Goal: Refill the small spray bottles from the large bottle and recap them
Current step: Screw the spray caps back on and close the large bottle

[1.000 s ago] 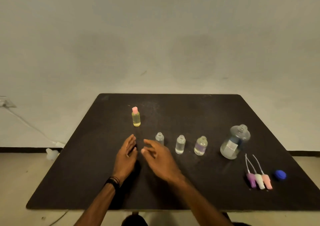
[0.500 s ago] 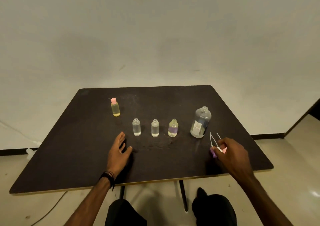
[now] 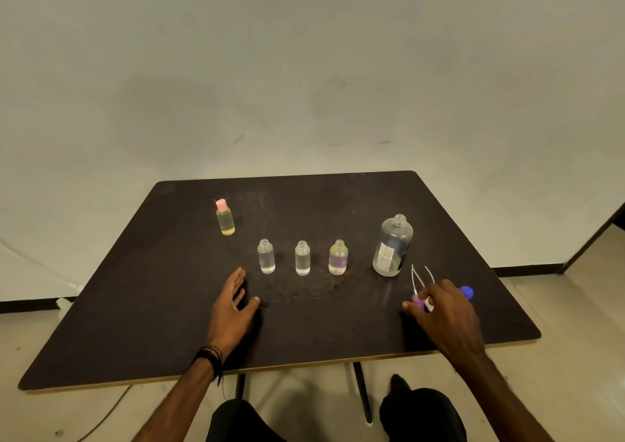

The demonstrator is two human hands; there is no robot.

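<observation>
Three small uncapped clear bottles stand in a row: left (image 3: 266, 256), middle (image 3: 302, 258), and a purple-banded one on the right (image 3: 338, 258). A yellow bottle with a pink cap (image 3: 225, 218) stands behind them to the left. To the right of the row stands the large clear bottle (image 3: 392, 246), open at the neck. My right hand (image 3: 443, 313) lies over the spray caps (image 3: 420, 301), fingers curled round the purple one; their white tubes stick out toward the large bottle. My left hand (image 3: 234, 306) rests flat on the table in front of the leftmost small bottle.
The dark table (image 3: 135, 306) stands against a pale wall. A blue cap (image 3: 467, 292) lies just beyond my right hand, near the table's right edge. My knees show below the front edge. A cable runs along the floor at the left.
My right hand went from the middle of the table to the spray caps at the right and has curled round them. The view shifted right. My left hand stayed flat.
</observation>
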